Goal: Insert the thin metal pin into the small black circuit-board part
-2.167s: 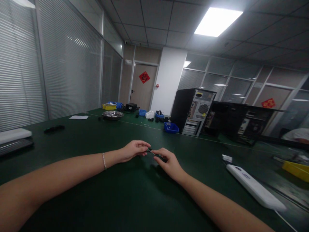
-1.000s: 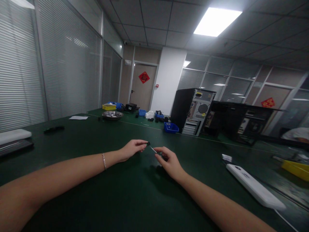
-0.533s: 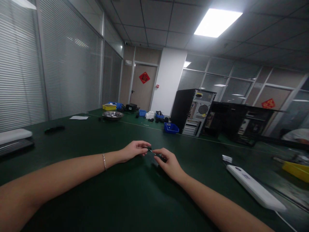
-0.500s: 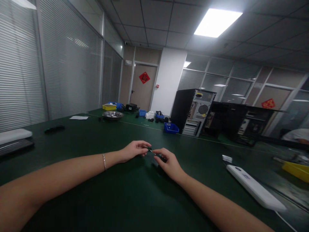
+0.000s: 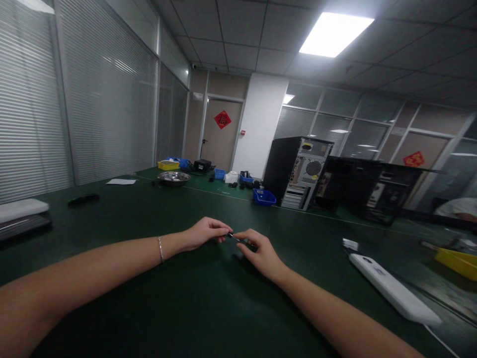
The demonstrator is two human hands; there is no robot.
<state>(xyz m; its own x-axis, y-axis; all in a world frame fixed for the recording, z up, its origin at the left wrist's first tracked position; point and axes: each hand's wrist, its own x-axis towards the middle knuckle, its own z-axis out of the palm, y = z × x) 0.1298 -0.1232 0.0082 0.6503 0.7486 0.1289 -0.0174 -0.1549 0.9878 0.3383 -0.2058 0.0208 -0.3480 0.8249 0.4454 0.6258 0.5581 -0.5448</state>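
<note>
Both my arms reach out over a dark green table (image 5: 149, 303). My left hand (image 5: 203, 231), with a thin bracelet at the wrist, pinches a small dark part at its fingertips. My right hand (image 5: 261, 252) grips a thin dark tool with a metal tip (image 5: 234, 237). The tip meets the fingertips of my left hand just above the table. The small part is mostly hidden by my fingers.
A white power strip (image 5: 393, 288) lies at the right, with a yellow bin (image 5: 456, 260) behind it. Computer towers (image 5: 298, 171) stand at the back. A blue bin (image 5: 264, 197), a metal bowl (image 5: 173, 177) and a black object (image 5: 84, 199) lie farther off.
One second ago my hands were slightly apart, with the small part held raised. Now they are together again, the tool tip against my left fingertips.
</note>
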